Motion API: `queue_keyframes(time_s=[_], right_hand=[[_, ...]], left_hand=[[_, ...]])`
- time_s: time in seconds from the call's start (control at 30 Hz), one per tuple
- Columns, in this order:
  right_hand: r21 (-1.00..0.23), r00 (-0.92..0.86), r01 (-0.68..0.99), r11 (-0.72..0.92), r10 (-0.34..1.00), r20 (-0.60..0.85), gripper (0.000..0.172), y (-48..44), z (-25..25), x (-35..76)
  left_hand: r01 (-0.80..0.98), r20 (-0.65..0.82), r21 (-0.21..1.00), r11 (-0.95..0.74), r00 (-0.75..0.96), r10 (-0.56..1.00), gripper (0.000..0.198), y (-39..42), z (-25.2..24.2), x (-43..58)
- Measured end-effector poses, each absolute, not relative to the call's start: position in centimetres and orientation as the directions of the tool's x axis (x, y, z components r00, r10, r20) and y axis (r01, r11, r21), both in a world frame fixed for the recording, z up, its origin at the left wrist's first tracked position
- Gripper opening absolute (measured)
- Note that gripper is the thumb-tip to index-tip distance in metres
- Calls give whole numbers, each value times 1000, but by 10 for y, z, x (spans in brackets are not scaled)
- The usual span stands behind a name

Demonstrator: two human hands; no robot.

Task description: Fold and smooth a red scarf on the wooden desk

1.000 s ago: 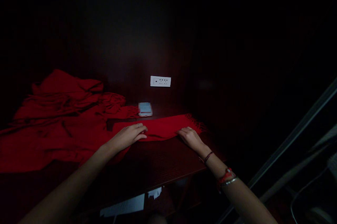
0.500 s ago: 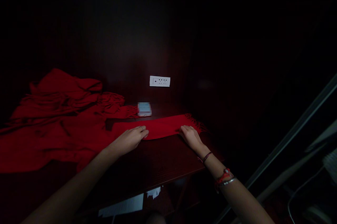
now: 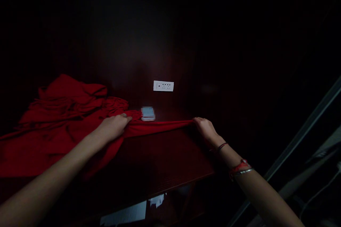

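Note:
A long red scarf [image 3: 157, 127] with fringe lies over a dark wooden surface, its larger part heaped in folds on the left. My left hand [image 3: 115, 125], with a ring on a finger, is closed on the scarf beside the heap. My right hand [image 3: 206, 127] pinches the scarf's far right end. Between the two hands the cloth is stretched into a narrow, raised band. Bracelets circle my right wrist and forearm. The fringe at the right end is hidden by my hand.
A white wall socket [image 3: 163, 86] is set in the dark back panel. Below it a small pale-blue, blurred object [image 3: 148, 113] rests behind the scarf. Papers [image 3: 126, 214] lie under the front edge of the wooden surface [image 3: 165, 170]. A slanting metal edge [image 3: 301, 145] runs along the right.
My hands have moved apart, the left one leftward and the right one rightward and slightly up. The flat strip of scarf between them has been lifted and pulled into a narrow band.

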State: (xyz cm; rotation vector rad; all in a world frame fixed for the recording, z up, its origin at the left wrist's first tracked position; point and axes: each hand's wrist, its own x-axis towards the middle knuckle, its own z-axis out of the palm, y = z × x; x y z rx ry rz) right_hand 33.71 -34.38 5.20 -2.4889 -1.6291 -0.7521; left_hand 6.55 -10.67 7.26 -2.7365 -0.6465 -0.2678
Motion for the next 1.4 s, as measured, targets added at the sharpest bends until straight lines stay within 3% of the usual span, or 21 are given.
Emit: queue_keyframes(time_s=[0.13,0.3,0.43,0.63,0.87,0.93,1.07,1.13,1.2,1.33,1.4], right_hand=[[133,318,881,-454,776,544,23,-341,93,341],[145,388,860,-490,810,439,22,-343,118,345],[166,427,850,-500,838,338,21,-351,125,350],[129,460,857,-499,853,246,25,-356,116,359],[-69,336,939,-336,858,388,26,-353,90,355],[-46,285,955,-293,863,418,28,-355,89,353],[88,154,973,-215,881,448,28,-354,101,353],[96,121,978,-183,885,450,27,-352,112,353],[62,108,986,-153,884,455,25,-353,122,351],[-18,140,989,-149,872,469,16,-360,128,343],[-37,196,978,-206,844,500,16,-362,125,339]], left_hand=[[505,281,-259,-823,855,436,33,-84,96,52],[512,220,-71,-856,845,487,11,-77,98,39],[453,235,36,-891,862,448,15,-71,105,23],[501,448,-135,-855,801,398,20,-66,97,10],[507,304,234,-830,772,558,20,-56,101,-8],[511,263,211,-833,791,552,20,-51,102,-14],[459,211,-96,-883,876,433,16,-47,94,-14],[468,241,-158,-869,872,426,20,-47,90,-11],[505,280,-86,-859,839,466,19,-46,89,-10],[597,280,182,-781,730,624,18,-41,99,-15],[630,324,141,-763,699,637,19,-42,104,-18]])
